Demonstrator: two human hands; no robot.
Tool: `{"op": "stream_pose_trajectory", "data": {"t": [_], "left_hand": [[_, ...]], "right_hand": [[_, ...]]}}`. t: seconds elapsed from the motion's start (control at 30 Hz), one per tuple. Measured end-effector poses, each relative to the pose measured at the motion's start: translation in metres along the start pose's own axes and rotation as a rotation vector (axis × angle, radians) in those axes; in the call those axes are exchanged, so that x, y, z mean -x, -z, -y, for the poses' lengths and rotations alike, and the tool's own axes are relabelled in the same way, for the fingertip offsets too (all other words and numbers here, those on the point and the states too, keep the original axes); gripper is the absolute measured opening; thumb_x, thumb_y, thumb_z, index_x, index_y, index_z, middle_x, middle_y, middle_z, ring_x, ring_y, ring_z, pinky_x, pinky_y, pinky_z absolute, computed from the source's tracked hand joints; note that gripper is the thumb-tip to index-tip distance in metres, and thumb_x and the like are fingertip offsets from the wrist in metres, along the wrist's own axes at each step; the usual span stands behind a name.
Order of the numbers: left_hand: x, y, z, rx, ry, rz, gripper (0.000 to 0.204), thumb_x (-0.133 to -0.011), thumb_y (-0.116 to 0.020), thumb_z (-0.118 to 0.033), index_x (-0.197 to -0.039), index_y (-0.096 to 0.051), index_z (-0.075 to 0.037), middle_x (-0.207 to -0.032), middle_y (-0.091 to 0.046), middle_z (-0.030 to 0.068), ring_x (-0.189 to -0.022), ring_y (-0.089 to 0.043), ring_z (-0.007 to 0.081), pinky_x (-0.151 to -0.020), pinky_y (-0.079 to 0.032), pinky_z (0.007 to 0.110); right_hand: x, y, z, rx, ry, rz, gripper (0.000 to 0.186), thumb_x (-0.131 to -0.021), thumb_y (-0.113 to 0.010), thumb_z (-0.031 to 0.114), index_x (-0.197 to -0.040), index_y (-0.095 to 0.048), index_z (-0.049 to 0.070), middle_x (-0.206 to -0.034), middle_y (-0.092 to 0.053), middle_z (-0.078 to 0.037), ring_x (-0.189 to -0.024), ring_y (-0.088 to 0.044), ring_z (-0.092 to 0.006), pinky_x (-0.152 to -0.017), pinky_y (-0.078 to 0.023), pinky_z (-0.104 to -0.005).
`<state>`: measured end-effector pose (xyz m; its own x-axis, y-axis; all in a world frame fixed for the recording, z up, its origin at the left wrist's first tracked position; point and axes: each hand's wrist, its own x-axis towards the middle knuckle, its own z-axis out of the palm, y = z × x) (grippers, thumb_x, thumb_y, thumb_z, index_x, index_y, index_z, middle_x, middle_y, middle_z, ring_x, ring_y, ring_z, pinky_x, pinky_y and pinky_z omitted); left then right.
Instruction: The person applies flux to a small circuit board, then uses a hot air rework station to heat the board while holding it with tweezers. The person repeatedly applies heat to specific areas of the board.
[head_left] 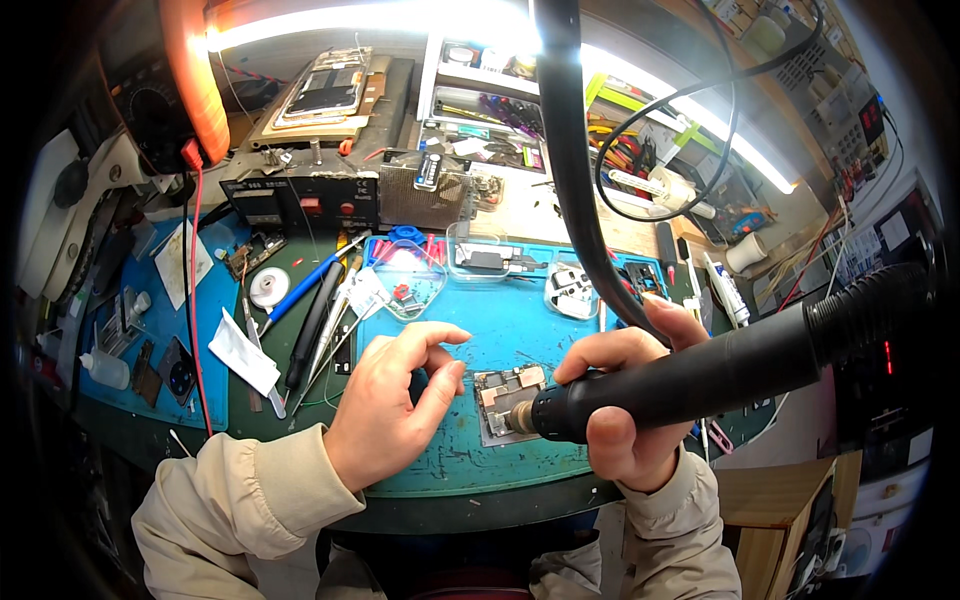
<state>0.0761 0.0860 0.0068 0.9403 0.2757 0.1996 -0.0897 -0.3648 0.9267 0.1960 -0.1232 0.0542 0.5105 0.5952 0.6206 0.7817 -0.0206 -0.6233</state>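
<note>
My right hand (640, 450) is wrapped round the black handle of a hot air gun (690, 380). Its metal nozzle (520, 416) points down and left at a small circuit board (510, 385) lying on the blue work mat (440, 470). The nozzle covers part of the board; whether it touches cannot be made out. Left of the board, my left hand (405, 395) hovers over the mat with its fingers loosely bent. A gap shows between thumb and forefinger, and nothing is visible in them.
Clear plastic boxes (410, 285) of small parts stand behind the board. Left are tweezers (325, 350), a blue pen-shaped tool (310, 285) and a solder wire spool (270, 288). A black hose (570, 150) hangs down in front of the shelf. A wooden cabinet (770, 490) stands lower right.
</note>
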Motion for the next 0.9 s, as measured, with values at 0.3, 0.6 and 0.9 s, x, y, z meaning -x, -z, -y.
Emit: {"op": "stream_pose_trajectory", "data": {"t": [0.3, 0.6, 0.9], "left_hand": [[-0.0006, -0.0003, -0.0010, 0.015, 0.010, 0.001, 0.025, -0.099, -0.067, -0.009, -0.123, -0.064, -0.007, -0.086, -0.072, 0.0001, -0.081, -0.061, 0.0187, -0.085, -0.042, 0.035], [-0.0005, -0.0007, -0.0005, 0.018, 0.004, -0.006, 0.025, -0.098, -0.066, -0.008, -0.123, -0.063, -0.006, -0.083, -0.071, 0.0003, -0.080, -0.063, 0.0193, -0.086, -0.042, 0.035], [-0.0012, -0.0005, -0.0012, 0.021, -0.003, -0.007, 0.024, -0.099, -0.066, -0.007, -0.123, -0.063, -0.005, -0.083, -0.072, 0.0013, -0.080, -0.066, 0.0194, -0.087, -0.042, 0.035]], "right_hand": [[0.0000, 0.0010, 0.0016, -0.012, -0.015, -0.002, 0.063, -0.097, -0.066, 0.049, -0.123, -0.040, -0.002, -0.096, -0.070, -0.013, -0.090, -0.057, -0.0197, -0.082, -0.045, -0.0324], [-0.0001, 0.0008, 0.0017, -0.028, -0.025, -0.004, 0.052, -0.096, -0.068, 0.045, -0.115, -0.048, 0.000, -0.097, -0.070, -0.012, -0.098, -0.056, -0.0214, -0.088, -0.044, -0.0347], [-0.0008, 0.0017, 0.0020, -0.041, -0.028, -0.007, 0.042, -0.095, -0.070, 0.041, -0.107, -0.056, 0.003, -0.098, -0.071, -0.011, -0.106, -0.055, -0.0231, -0.093, -0.043, -0.0369]]}}
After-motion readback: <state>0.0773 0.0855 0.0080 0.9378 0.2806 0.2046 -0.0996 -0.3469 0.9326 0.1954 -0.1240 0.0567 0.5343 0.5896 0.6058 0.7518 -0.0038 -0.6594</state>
